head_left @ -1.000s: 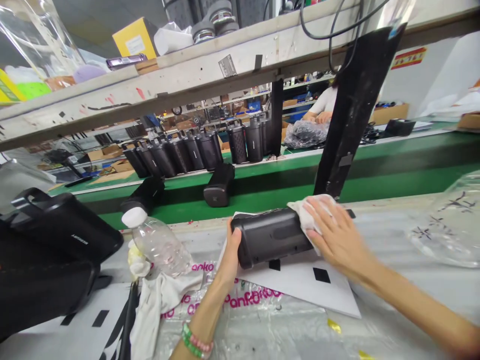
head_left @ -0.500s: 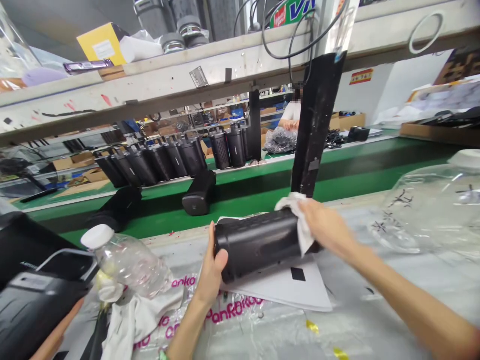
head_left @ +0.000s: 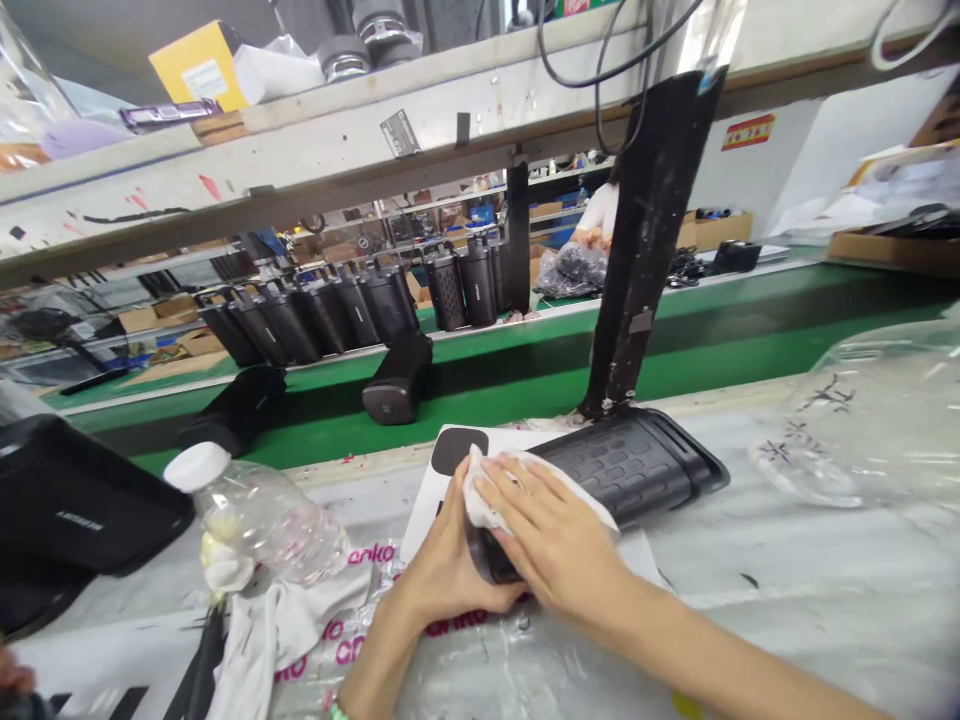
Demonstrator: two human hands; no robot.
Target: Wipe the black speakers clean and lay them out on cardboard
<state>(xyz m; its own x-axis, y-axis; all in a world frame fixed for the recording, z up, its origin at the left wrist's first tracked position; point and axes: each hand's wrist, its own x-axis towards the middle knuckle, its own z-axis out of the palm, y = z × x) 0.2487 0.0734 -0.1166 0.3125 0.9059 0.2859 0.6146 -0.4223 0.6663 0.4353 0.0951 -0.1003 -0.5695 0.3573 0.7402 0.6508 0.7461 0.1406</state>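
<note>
Black speaker [head_left: 630,462], one, is lying across a white sheet [head_left: 426,507] on the tabletop [head_left: 780,560]; left hand [head_left: 454,562] is gripping its near end, right hand [head_left: 559,532] is holding white cloth [head_left: 480,502] against it; clear bottle [head_left: 281,525] is lying leftward; second black speaker [head_left: 397,380] is resting on green belt [head_left: 517,400]; upright speakers [head_left: 386,305] are standing in a row beyond

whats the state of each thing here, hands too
Near speaker, lying lengthwise
Left hand, gripping its nearer end
Cloth, bunched against that end
Right hand, pressing the cloth
Bottle, capped, on its side
Belt speaker, lying down
Back-row speakers, standing
</note>
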